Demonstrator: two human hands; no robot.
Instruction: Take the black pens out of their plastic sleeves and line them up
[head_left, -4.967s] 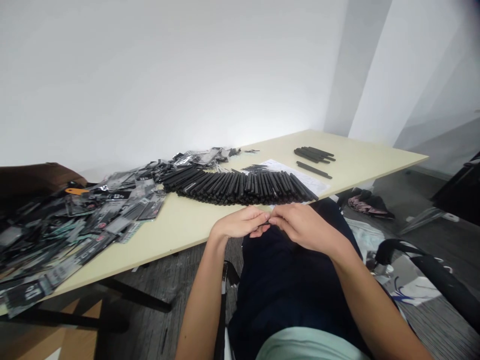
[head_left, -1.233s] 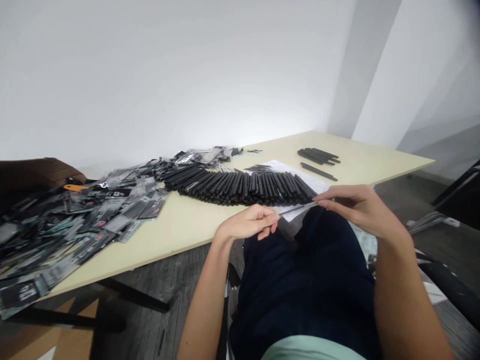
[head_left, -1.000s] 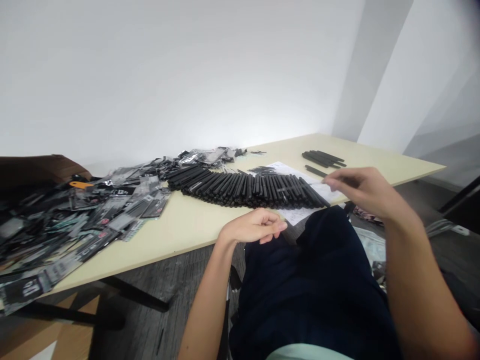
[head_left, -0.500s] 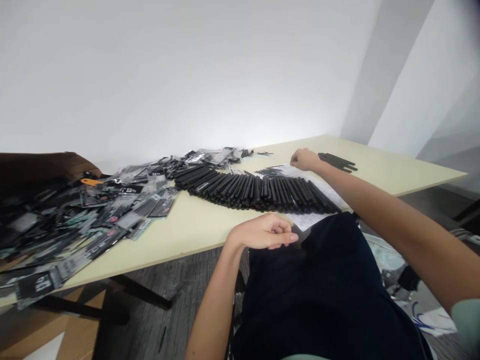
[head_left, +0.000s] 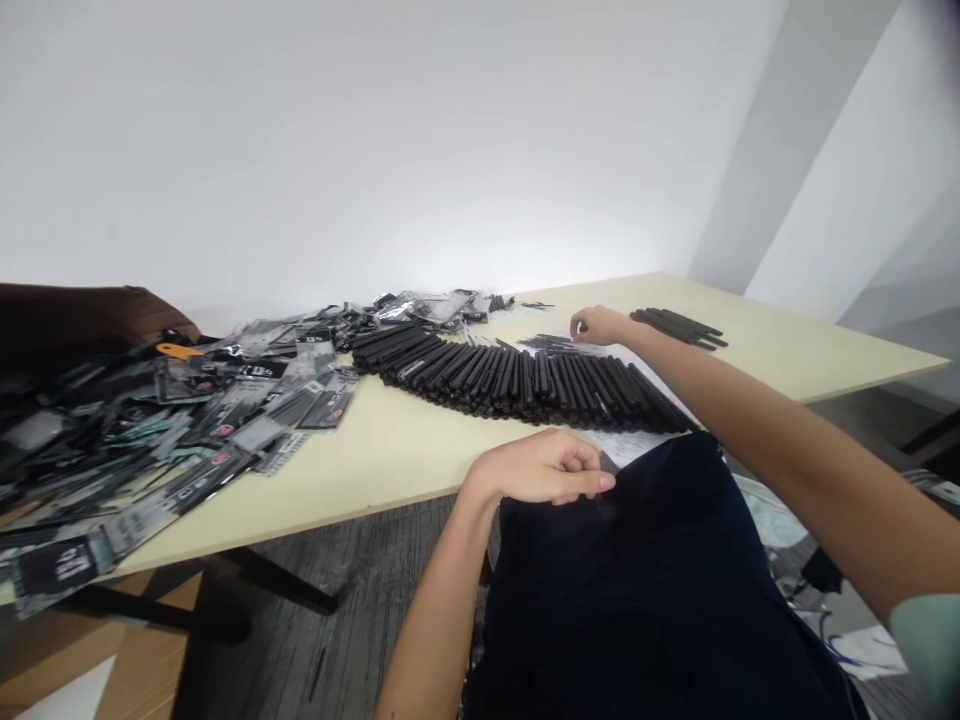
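- Right hand (head_left: pixel 601 325): extended across the table, fingertips (head_left: pixel 574 326) bunched together and lowered to the far end of a white paper sheet (head_left: pixel 637 448). A pinch cannot be confirmed; no held item can be made out at this resolution.
- Nearest item to the right hand: a small cluster of thin black pieces (head_left: pixel 553 342), lying on the paper just beside the fingertips.
- Left hand (head_left: pixel 541 472): held low at the table's near edge, above dark trousers (head_left: pixel 622 600), fingers curled inward and loosely closed. No held item is visible.
- Arranged items: a long, curved row of black rods (head_left: pixel 517 385) lies side by side across the paper and the pale table (head_left: pixel 405 480). A smaller bundle of black rods (head_left: pixel 679 327) lies apart, farther along the table.
- Unarranged items: a large, loose heap of black and silver plastic packets (head_left: pixel 150 420) covers the table's left end and extends toward the row, touching its left end. The heap remains much the largest mass on the table.
- Other items: an orange tab (head_left: pixel 178 351) lies among the packets, beside a brown bag (head_left: pixel 67 320).
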